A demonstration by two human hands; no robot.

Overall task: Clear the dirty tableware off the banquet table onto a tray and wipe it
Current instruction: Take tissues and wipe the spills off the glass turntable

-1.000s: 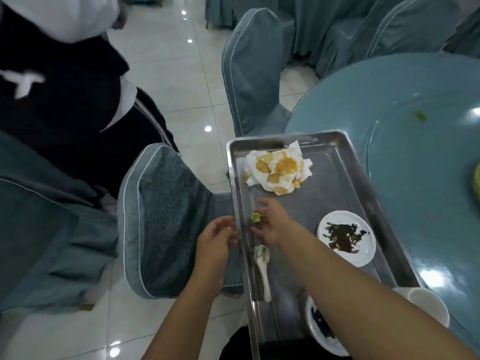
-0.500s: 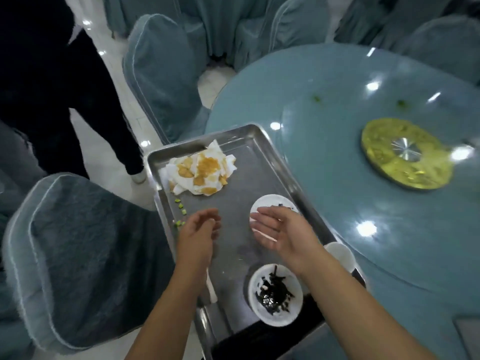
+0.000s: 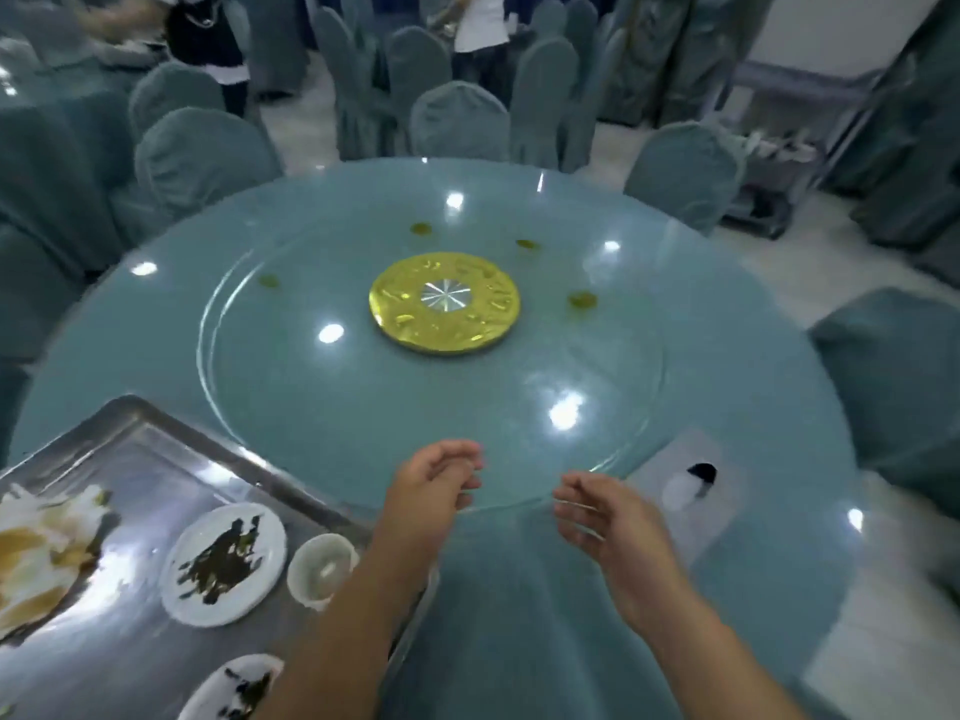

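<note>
My tray (image 3: 156, 459) runs off the left and bottom edges; the lower plate (image 3: 223, 691) is clipped and half behind my left forearm (image 3: 332, 641); I can't identify the smeared dark-and-white thing (image 3: 693, 483).

Table: a round blue-green banquet table (image 3: 753, 356) carries a glass turntable (image 3: 363, 402) with a gold hub (image 3: 444, 302) at its centre.
Scraps: small greenish bits (image 3: 582, 299) lie scattered on the glass around the hub.
Tray: a steel tray (image 3: 156, 433) rests on the near-left edge of the table.
On the tray: stained crumpled napkins (image 3: 41, 553), a white plate (image 3: 223, 563) smeared with dark residue, a small white cup (image 3: 322, 569) just beside it, and a second smeared plate (image 3: 234, 688) nearer.
Left hand (image 3: 436, 485): loosely curled and holding nothing, at the turntable's near rim.
Right hand (image 3: 597, 517): relaxed, with nothing in it, just beside the left.
Surroundings: covered chairs (image 3: 460, 127) ring the table.
</note>
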